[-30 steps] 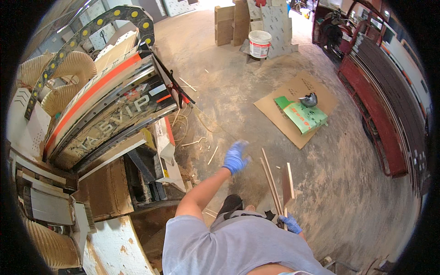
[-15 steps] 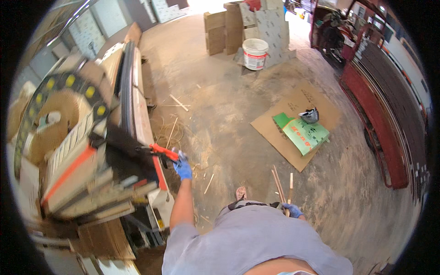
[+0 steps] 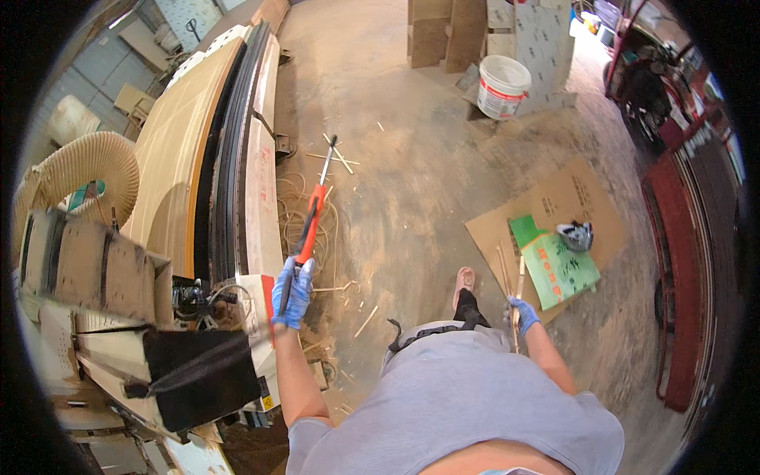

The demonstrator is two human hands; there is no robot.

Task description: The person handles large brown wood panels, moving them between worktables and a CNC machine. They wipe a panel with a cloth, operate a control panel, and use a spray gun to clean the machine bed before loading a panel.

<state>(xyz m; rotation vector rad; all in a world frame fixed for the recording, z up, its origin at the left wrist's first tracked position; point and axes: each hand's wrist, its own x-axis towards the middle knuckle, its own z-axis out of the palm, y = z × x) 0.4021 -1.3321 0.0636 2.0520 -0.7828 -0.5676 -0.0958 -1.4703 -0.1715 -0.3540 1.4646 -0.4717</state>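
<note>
My left hand (image 3: 293,297), in a blue glove, is closed round a red tool (image 3: 311,226) that resembles an air blow gun. It has a black lever along its side, a slim metal tube and a black tip pointing away from me. A dark, blurred hose-like length (image 3: 214,366) trails from near this hand toward the lower left. Also gloved in blue, my right hand (image 3: 523,314) grips a few thin wooden strips (image 3: 521,279) low at my right side. Their upper ends point away, in front of a green printed sheet (image 3: 560,269).
Long stacked boards (image 3: 257,166) line the left, near machinery with a black panel (image 3: 202,376) and a ribbed duct (image 3: 95,170). Cardboard (image 3: 495,226) lies on the floor at right. A white bucket (image 3: 503,85) stands far off; a red metal frame (image 3: 673,277) borders the right. Wood scraps (image 3: 366,321) litter the floor.
My left hand has turned the red tool from pointing left to pointing ahead. My right hand has come forward with the strips. The view has shifted left, and one foot shows further forward.
</note>
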